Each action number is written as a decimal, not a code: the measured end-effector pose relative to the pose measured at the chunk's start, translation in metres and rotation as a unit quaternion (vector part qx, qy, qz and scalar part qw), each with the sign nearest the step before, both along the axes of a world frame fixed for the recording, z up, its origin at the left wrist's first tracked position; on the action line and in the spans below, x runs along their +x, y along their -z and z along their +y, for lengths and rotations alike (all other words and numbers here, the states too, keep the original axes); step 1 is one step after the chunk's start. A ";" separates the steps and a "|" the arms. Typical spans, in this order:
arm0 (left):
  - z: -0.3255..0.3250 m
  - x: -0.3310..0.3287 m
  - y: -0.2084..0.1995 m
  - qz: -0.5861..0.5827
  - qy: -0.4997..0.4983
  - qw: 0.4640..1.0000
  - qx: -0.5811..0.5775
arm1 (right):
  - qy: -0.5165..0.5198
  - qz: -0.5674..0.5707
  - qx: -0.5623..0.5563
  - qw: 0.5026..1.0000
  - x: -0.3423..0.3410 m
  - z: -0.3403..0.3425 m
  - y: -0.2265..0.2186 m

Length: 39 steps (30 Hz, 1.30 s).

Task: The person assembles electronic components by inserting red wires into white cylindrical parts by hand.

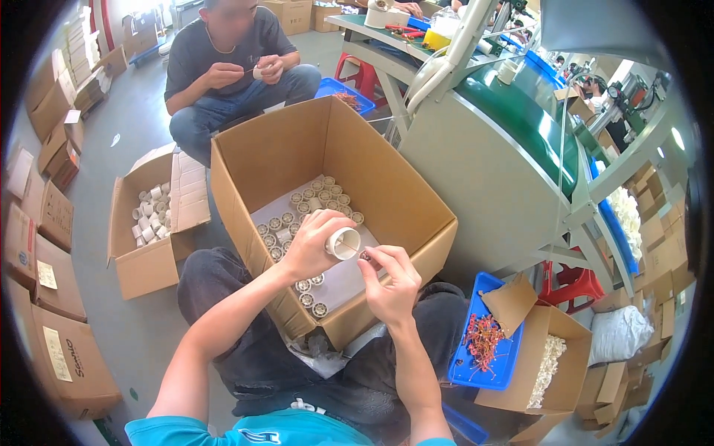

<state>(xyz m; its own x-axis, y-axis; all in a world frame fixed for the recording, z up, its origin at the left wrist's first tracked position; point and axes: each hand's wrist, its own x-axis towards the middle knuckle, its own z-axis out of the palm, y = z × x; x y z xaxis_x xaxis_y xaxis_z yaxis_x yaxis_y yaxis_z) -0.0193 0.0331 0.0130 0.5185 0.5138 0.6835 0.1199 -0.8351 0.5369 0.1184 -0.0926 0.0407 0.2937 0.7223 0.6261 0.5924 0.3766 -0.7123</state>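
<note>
In my left hand (312,245) is a short white plastic cylinder (332,242), its round open end turned toward my right hand. My right hand (393,284) pinches a small dark part (365,256) just beside that opening; its kind is too small to tell. Both hands are above a large open cardboard box (405,201). Rows of similar white cylinders (320,310) stand on the box floor, with round ribbed insides facing up. My left forearm hides some of them.
Opposite me a person (234,67) sits handling a similar white piece. At left is a smaller carton (141,260) of white cylinders. A blue tray (487,286) of red-wired parts and a carton (576,349) of small white pieces lie at right, below a green conveyor (513,111).
</note>
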 end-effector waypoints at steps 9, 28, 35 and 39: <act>-0.002 0.002 0.000 -0.031 0.022 0.995 -0.091 | 0.001 0.033 -0.040 0.999 0.000 0.000 0.005; 0.010 -0.005 0.006 0.027 -0.031 0.995 -0.093 | 0.076 0.041 0.027 0.996 0.003 -0.003 0.014; 0.014 -0.006 -0.003 -0.053 -0.028 0.991 -0.118 | 0.004 0.022 0.080 0.997 0.004 -0.005 0.021; 0.014 -0.006 -0.003 -0.081 -0.057 0.990 -0.096 | 0.038 -0.049 0.076 0.995 0.004 -0.005 0.016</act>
<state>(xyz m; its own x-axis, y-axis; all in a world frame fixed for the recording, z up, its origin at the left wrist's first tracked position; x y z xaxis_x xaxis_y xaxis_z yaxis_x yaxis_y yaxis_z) -0.0249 0.0476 0.0160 0.3402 0.6919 0.6368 0.1071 -0.7013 0.7047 0.1223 -0.0979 0.0248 0.2764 0.5952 0.7545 0.6875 0.4261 -0.5880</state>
